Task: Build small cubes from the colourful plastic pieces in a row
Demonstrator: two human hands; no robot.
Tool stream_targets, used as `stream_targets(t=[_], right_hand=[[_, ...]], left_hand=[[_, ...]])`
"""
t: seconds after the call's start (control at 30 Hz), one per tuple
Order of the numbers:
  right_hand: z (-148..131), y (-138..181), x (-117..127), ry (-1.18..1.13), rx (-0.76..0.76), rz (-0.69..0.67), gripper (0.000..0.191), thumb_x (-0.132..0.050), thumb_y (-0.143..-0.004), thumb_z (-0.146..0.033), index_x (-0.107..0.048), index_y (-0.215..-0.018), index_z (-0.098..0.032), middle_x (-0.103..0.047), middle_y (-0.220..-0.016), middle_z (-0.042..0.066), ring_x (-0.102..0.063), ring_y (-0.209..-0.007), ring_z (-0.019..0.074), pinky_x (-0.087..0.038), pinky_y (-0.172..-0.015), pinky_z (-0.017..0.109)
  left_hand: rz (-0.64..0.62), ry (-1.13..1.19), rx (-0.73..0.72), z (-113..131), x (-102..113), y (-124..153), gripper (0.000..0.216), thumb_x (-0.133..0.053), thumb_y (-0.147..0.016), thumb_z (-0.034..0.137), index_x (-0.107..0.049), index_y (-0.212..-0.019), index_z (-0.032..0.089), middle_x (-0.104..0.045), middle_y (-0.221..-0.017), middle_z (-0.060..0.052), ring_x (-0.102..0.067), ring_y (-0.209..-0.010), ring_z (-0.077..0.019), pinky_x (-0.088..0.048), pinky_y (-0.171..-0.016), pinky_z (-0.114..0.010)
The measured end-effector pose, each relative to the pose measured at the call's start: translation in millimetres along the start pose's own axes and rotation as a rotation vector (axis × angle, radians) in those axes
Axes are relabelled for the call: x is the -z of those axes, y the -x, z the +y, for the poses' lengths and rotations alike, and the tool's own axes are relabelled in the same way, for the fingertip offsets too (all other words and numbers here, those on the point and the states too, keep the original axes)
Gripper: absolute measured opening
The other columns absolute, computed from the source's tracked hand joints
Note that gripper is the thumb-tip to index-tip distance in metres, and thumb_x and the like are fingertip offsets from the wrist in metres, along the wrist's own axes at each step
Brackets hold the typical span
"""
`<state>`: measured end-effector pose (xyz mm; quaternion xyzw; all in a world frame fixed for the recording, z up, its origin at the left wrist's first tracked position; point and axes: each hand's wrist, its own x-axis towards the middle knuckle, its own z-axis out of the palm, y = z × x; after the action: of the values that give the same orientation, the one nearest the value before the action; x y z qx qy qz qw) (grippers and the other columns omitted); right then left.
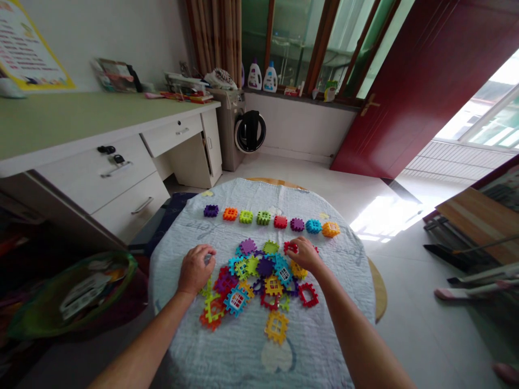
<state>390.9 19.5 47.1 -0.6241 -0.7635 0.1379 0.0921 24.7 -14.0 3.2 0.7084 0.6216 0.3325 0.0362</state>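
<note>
A loose pile of colourful plastic interlocking building tiles with notched edges covers the middle of the round table; a purple tile, a blue window tile and a yellow tile are among them. My right hand is at the pile's far right, its fingers closed on a red tile. My left hand rests at the pile's left side, fingers loosely curled and thumb apart, with nothing visible in it. Beyond the hands stands a row of several small block cubes, from a dark purple cube to an orange-yellow cube.
A pale patterned cloth covers the table. At the left are a white desk and a green-rimmed bag on the floor. Behind stand a washing machine with its door open and a red door.
</note>
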Motion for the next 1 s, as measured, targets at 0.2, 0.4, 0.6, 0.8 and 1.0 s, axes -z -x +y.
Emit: stream_targets(t=[0.2,0.4,0.6,0.8,1.0], right_hand=[[-4.6,-7.0,-0.4,0.114,-0.050,-0.042,0.042,-0.070,-0.074,-0.035,-0.065,-0.113,-0.017,-0.061,-0.112,0.011,-0.053,-0.100,0.0244,-0.038,-0.085,0.032],[9.1,-7.5,9.0,0.081,-0.100,0.057,0.041,-0.070,-0.072,-0.035,-0.067,-0.109,-0.019,-0.060,-0.108,0.010,-0.051,-0.099,0.0244,-0.038,-0.085,0.033],[65.1,8.8,34.8,0.003,-0.219,0.191,0.041,-0.070,-0.072,-0.035,-0.067,-0.109,-0.018,-0.059,-0.103,0.010,-0.053,-0.095,0.0237,-0.040,-0.084,0.033],[74.1,18.4,20.7,0.035,-0.176,0.098,0.044,-0.069,-0.073,-0.037,-0.066,-0.112,-0.016,-0.058,-0.102,0.010,-0.052,-0.097,0.0232,-0.039,-0.087,0.032],[71.7,15.5,3.1,0.044,-0.166,0.025,0.043,-0.070,-0.070,-0.032,-0.066,-0.110,-0.017,-0.057,-0.105,0.009,-0.051,-0.094,0.0214,-0.038,-0.085,0.030]], left_hand=[[0.006,-0.002,-0.009,-0.2,-0.4,-0.2,0.014,-0.050,-0.078,0.024,-0.063,-0.081,0.020,-0.067,-0.098,-0.009,-0.062,-0.099,-0.0258,-0.048,-0.093,-0.041],[0.001,-0.005,0.002,0.6,0.1,-0.9,0.015,-0.049,-0.077,0.024,-0.063,-0.080,0.020,-0.068,-0.097,-0.009,-0.062,-0.097,-0.0260,-0.048,-0.092,-0.042],[0.007,-0.003,-0.001,-0.5,-0.6,-1.2,0.015,-0.050,-0.077,0.026,-0.063,-0.080,0.021,-0.068,-0.097,-0.009,-0.062,-0.098,-0.0262,-0.048,-0.094,-0.042],[-0.002,-0.003,-0.010,-1.9,-1.1,-1.5,0.015,-0.050,-0.077,0.026,-0.063,-0.080,0.021,-0.068,-0.096,-0.009,-0.062,-0.098,-0.0262,-0.048,-0.094,-0.042],[0.005,-0.010,-0.006,-2.3,-1.7,-1.9,0.015,-0.050,-0.076,0.027,-0.063,-0.080,0.021,-0.068,-0.096,-0.009,-0.063,-0.098,-0.0263,-0.048,-0.094,-0.042]])
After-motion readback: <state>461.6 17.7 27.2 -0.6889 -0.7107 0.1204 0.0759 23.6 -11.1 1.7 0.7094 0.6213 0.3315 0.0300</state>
